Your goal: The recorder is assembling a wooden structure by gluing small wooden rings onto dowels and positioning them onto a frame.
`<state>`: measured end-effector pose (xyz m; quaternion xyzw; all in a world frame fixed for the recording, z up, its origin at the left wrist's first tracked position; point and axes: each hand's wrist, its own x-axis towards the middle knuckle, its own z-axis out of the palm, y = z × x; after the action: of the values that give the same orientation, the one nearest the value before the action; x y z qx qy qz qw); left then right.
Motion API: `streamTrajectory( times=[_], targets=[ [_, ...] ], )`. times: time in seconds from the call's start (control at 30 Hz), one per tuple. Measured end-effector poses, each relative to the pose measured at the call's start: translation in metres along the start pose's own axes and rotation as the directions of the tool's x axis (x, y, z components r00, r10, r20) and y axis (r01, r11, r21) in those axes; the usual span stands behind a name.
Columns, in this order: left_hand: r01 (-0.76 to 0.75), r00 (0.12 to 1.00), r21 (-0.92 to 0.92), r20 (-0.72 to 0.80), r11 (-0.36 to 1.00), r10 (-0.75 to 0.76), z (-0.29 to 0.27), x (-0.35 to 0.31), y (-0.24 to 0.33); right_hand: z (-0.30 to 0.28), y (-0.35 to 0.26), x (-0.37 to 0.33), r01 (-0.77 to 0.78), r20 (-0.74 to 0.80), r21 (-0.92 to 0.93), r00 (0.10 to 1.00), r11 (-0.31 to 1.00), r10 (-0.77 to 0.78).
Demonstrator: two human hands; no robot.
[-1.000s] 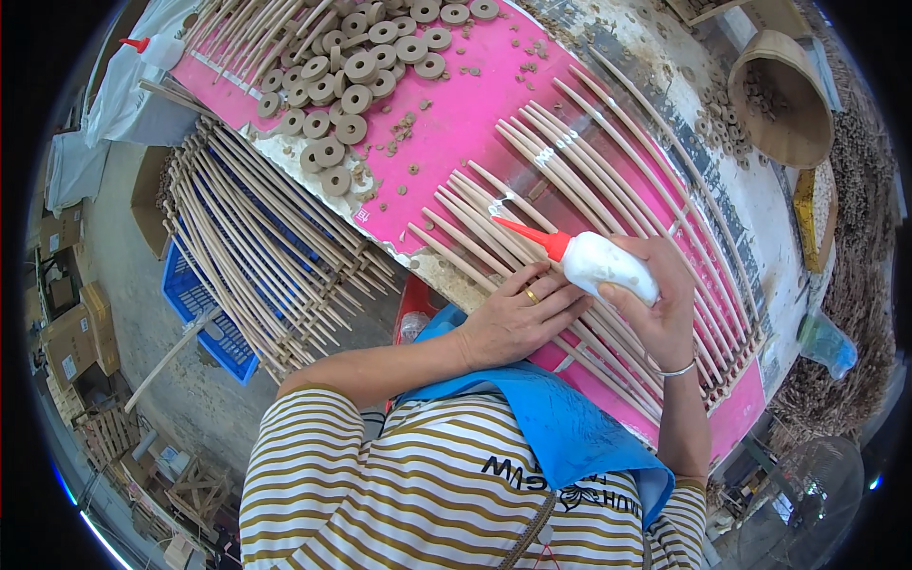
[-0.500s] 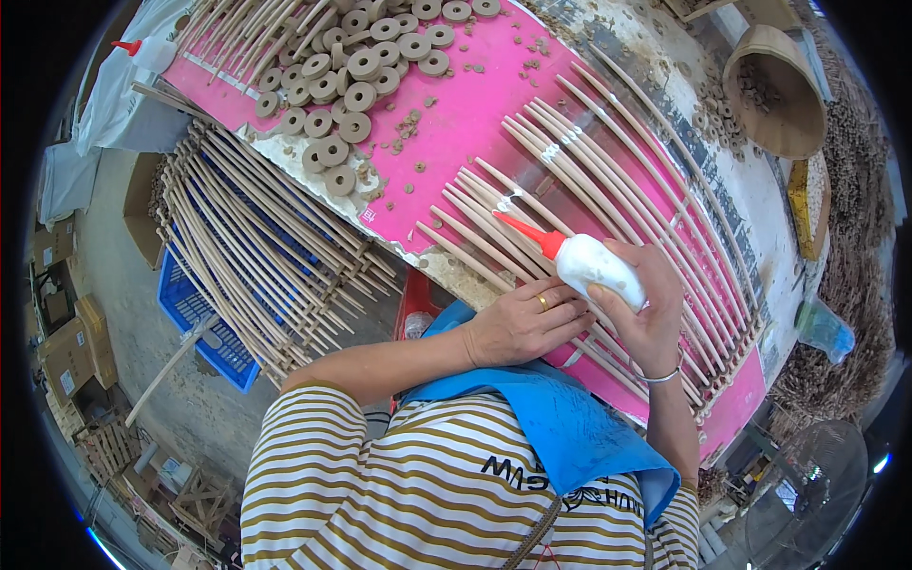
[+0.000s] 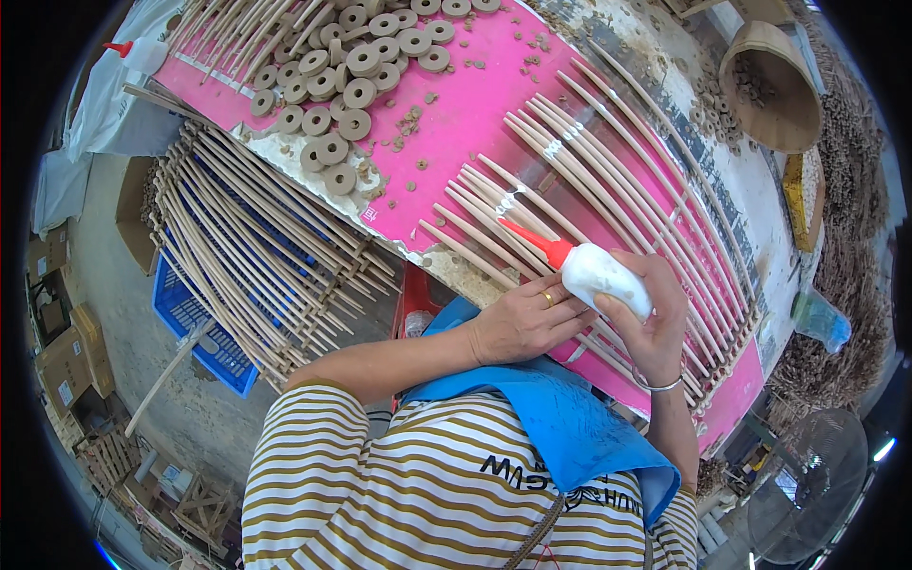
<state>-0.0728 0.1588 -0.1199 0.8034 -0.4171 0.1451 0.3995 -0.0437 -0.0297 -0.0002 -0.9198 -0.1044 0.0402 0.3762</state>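
My right hand [image 3: 648, 318] is wrapped round a white glue bottle [image 3: 604, 279] with a red nozzle, tilted with its tip low over a row of slim wooden rods [image 3: 475, 249]. White glue [image 3: 510, 201] lies across several rods close to the tip. On the near part of these rods rests my left hand [image 3: 528, 323], back up, fingers stretched out and side by side, beside the bottle. Farther right, more rods [image 3: 608, 180] lie in a row, with white glue streaks [image 3: 566, 140] near their far ends.
Ring-shaped wooden discs [image 3: 361, 93] and scraps cover the pink tabletop's [image 3: 456, 123] far left. A second glue bottle [image 3: 144, 55] stands beyond. Bundled rods lie over a blue crate [image 3: 180, 299] at left. A round wooden tub [image 3: 774, 90] is at far right, a fan [image 3: 807, 484] lower right.
The bottle and my right hand have shifted slightly right and nearer to me, the nozzle moving along the glued rods. My left hand stays nearly in place.
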Motion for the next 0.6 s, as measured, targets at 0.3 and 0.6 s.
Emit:
streamTrajectory(
  times=[0.3,0.6],
  targets=[
    [0.012,1.0,-0.041,-0.027,0.999,-0.013,-0.0004,0.0035,-0.0001,0.0077,0.0091,0.001,-0.006,-0.006,0.011,1.0,1.0,0.006],
    [-0.015,0.998,-0.039,-0.064,0.999,0.013,-0.0016,0.0008,0.0001,-0.0014,0.0057,-0.0019,-0.074,0.035,0.073,0.997,0.995,0.072]
  ],
)
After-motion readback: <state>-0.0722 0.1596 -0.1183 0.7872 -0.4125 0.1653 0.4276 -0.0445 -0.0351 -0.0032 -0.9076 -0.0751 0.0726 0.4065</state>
